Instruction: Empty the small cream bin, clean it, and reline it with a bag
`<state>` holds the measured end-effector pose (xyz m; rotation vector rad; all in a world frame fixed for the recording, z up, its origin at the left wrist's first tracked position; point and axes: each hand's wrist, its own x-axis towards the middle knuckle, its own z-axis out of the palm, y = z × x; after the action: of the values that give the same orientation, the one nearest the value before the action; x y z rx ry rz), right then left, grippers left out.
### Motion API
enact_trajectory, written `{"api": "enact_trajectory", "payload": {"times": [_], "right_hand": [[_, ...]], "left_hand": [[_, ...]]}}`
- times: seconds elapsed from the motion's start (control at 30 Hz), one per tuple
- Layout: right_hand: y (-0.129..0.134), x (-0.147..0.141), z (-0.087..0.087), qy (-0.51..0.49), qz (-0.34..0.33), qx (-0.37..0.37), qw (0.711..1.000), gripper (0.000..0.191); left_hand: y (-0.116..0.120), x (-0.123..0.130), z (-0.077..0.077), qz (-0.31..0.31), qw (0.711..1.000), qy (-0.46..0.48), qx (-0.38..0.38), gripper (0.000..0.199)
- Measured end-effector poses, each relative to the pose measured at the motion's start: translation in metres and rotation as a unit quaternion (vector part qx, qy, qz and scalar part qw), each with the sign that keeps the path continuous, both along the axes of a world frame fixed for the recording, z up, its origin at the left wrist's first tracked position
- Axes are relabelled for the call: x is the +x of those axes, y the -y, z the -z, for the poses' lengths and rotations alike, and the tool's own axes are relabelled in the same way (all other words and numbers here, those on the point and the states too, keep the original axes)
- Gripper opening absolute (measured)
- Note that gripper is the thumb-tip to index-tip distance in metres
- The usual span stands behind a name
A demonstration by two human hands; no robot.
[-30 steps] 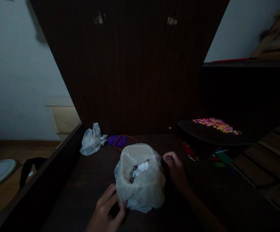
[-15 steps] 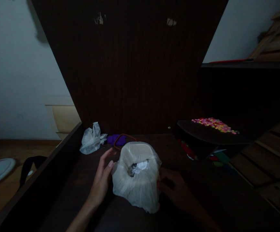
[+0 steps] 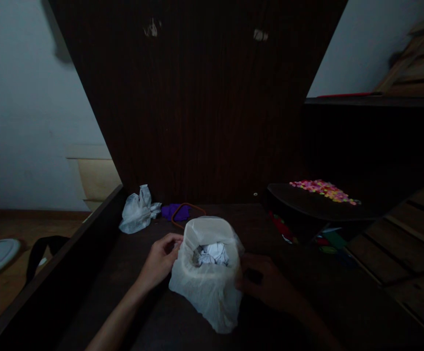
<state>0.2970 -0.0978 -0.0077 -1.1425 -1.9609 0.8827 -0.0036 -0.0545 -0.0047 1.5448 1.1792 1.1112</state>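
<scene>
A translucent white plastic bag (image 3: 206, 297) is draped over the rim of a small container and hangs down its front and sides. Crumpled white paper (image 3: 213, 253) shows inside the opening. At the left side of the rim, my left hand (image 3: 160, 261) is closed, thumb and fingers pinching the bag's edge. My right hand (image 3: 261, 280), in deep shadow, grips the bag on its right side with bent fingers. The container's walls are hidden beneath the bag.
Behind on the dark wooden surface (image 3: 112, 297) lie a crumpled plastic bag (image 3: 136, 212), purple cloth (image 3: 175, 212) and a brown cord loop (image 3: 193, 204). To the right, a curved shelf (image 3: 288, 195) bears small pink and yellow pieces (image 3: 325, 189). A raised board (image 3: 65, 268) borders the left.
My left hand has moved in from beside the bag and closed on its edge. The bag's opening is wider, with more paper showing. My right hand stays at the right side.
</scene>
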Motion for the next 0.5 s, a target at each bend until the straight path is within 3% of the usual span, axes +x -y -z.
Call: {"api": "enact_trajectory", "payload": {"times": [0.1, 0.2, 0.33, 0.5], "right_hand": [[-0.018, 0.006, -0.013, -0.103, 0.045, 0.005, 0.994, 0.042], [-0.044, 0.002, -0.023, -0.160, 0.113, -0.037, 0.980, 0.036], [-0.075, -0.012, -0.029, -0.158, 0.068, -0.076, 0.982, 0.046], [-0.098, -0.021, -0.031, -0.155, 0.001, -0.083, 0.984, 0.033]], "left_hand": [[-0.001, -0.002, 0.004, -0.009, 1.000, -0.020, -0.005, 0.025], [-0.001, -0.002, 0.008, -0.003, 0.999, -0.025, -0.025, 0.025], [0.002, 0.000, 0.010, 0.005, 0.998, -0.033, -0.053, 0.024], [0.003, 0.000, 0.005, -0.034, 0.999, -0.021, -0.035, 0.031]]}}
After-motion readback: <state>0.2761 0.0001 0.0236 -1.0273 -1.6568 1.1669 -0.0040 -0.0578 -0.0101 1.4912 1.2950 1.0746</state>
